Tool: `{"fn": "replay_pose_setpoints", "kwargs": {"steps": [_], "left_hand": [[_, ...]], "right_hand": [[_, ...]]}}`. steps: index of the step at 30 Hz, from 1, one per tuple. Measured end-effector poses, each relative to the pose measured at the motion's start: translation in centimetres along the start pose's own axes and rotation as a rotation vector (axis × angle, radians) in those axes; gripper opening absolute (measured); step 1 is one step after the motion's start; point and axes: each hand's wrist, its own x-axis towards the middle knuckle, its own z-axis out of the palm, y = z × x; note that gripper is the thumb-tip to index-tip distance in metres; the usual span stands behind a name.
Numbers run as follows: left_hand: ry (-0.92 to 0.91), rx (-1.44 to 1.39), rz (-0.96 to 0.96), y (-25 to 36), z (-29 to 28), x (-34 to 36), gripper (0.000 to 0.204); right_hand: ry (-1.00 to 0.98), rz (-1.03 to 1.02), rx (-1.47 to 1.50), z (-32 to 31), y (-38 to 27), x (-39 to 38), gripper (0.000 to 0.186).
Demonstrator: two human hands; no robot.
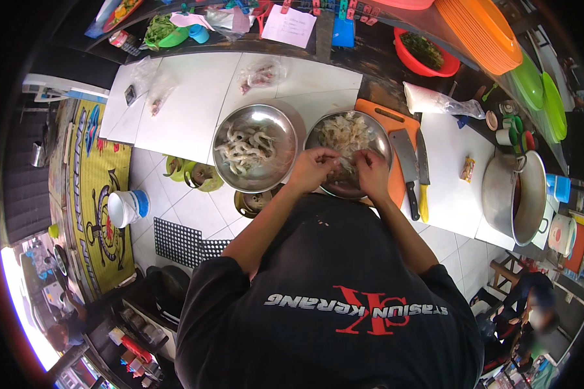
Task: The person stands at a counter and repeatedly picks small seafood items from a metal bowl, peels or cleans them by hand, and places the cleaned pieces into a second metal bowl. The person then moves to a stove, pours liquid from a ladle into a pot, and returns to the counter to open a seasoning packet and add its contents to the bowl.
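Note:
My left hand (319, 167) and my right hand (370, 170) meet over a steel bowl (331, 188), fingers pinched on a pale, translucent piece of shrimp (345, 163). A pile of pale shells and scraps (345, 131) fills the bowl's upper part. Left of it, a second steel bowl (278, 170) holds several grey raw shrimp (243, 149). An orange cutting board (370, 107) lies under the right-hand bowl, with a cleaver (403, 155) and a yellow-handled knife (424, 204) at its right.
Plastic bags (261, 78) lie on the white counter (182, 110). A large pot (499, 201) stands at right; a shelf with a red bowl (449, 68) and stacked plates (480, 32) runs behind. Gas cylinders (201, 176) and a bucket (120, 211) are below left. People (525, 311) occupy the lower corners.

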Motion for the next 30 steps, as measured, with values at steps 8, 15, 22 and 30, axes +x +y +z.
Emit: {"fn": "replay_pose_setpoints", "kwargs": {"steps": [8, 15, 22, 30], "left_hand": [[0.362, 0.392, 0.255, 2.9, -6.7, -3.1, 0.018], [0.650, 0.979, 0.412, 0.8, -13.5, -4.5, 0.018], [0.430, 0.797, 0.336, 1.8, -5.4, -3.9, 0.026], [0.122, 0.778, 0.444, 1.7, -0.9, -2.3, 0.034]], "right_hand": [[0.189, -0.431, -0.399, -1.3, 1.6, 5.0, 0.014], [0.250, -0.569, -0.613, -1.3, 2.1, 5.7, 0.014], [-0.234, -0.371, -0.983, 0.2, 3.7, -0.9, 0.024], [-0.293, -0.319, -0.971, 0.8, 1.8, -1.2, 0.022]]}}
